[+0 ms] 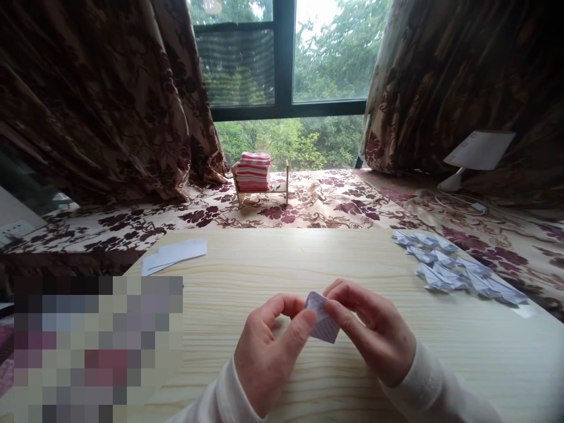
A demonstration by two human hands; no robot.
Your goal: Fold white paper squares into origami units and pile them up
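- A single small folded paper (pixel 325 325), printed with fine script-like marks, sits between two hands above the pale, wood-grained table (pixel 211 346); its long axis slants from upper left to lower right, one corner pointing down toward the wearer.
- The left hand (pixel 271 346) pinches its left edge between thumb and fingers; the right hand (pixel 383 335) grips the upper right edge, fingertips close together.
- At far right, crisp, pointed paper folds (pixel 443 276) overlap in rows, too crowded for an exact count.
- At left lie at least two flat white paper strips (pixel 180 252), overlapping, smooth and straight-edged.
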